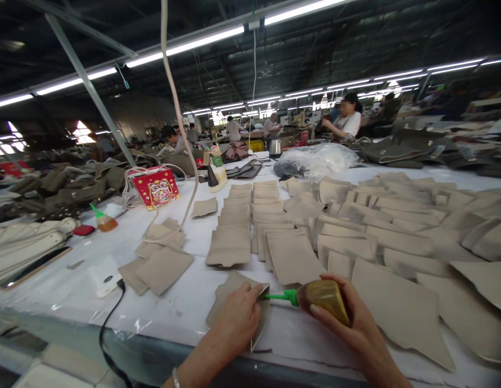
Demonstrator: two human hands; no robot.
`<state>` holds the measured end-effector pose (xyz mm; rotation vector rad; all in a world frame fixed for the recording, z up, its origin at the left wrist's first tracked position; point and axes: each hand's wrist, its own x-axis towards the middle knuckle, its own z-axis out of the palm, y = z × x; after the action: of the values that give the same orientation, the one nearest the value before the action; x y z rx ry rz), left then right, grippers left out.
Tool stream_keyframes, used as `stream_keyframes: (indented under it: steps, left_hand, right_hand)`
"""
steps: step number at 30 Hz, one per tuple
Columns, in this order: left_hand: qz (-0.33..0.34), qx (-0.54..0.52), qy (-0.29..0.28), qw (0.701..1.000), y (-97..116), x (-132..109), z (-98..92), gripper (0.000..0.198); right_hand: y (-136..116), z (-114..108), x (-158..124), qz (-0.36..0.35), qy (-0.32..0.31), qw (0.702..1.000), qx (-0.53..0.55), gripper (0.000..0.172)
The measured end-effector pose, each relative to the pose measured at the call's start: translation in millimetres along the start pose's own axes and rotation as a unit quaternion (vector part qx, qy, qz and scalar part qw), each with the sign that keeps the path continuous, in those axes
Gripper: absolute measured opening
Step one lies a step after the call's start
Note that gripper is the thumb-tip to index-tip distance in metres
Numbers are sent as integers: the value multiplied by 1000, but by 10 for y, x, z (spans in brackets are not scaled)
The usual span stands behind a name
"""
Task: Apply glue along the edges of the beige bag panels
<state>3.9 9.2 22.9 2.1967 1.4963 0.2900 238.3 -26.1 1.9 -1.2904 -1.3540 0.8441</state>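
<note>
My right hand (359, 315) is wrapped round a squeeze bottle of amber glue (323, 299), tipped on its side. Its thin green nozzle points left and meets the edge of a beige leather piece (225, 288) at the table's front. Over that piece lies my left hand (239, 312), its fingers bent and closed on the folded flap near the nozzle tip. Part of the piece is hidden under this hand. Just beyond are overlapping rows of similar beige pieces (294, 256), and a few loose ones (167, 267) lie to the left.
A white box with a black cable (107, 277), a second glue bottle (105, 222) and a red gift bag (156, 187) stand on the left. Clear plastic wrap (318, 159) and a kettle (275, 148) are at the back. A pale hose (179, 116) hangs down. Several people work farther off.
</note>
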Motion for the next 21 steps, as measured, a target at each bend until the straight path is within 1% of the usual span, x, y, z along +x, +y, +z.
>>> stream_keyframes:
  steps: [2, 4, 9, 14, 18, 21]
  left_hand:
    - [-2, -6, -1, 1000, -10, 6, -3, 55]
    - [-6, -8, -3, 1000, -13, 12, -5, 55]
    - [-14, -9, -1, 1000, 2, 13, -10, 53]
    - [-18, 1, -1, 1000, 28, 2, 1, 54]
    - [-14, 10, 5, 1000, 41, -6, 24, 54]
    - [-13, 16, 6, 1000, 52, -8, 29, 53]
  right_hand:
    - [27, -5, -8, -8, 4, 1000, -10, 51]
    - [73, -29, -16, -30, 3, 999, -27, 48]
    - [167, -132, -19, -116, -35, 989, -86, 44]
    - [53, -143, 34, -208, -56, 969, -123, 41]
    - [-37, -110, 95, -240, -60, 959, -139, 41]
    - [-38, -120, 79, -234, -61, 958, -152, 41]
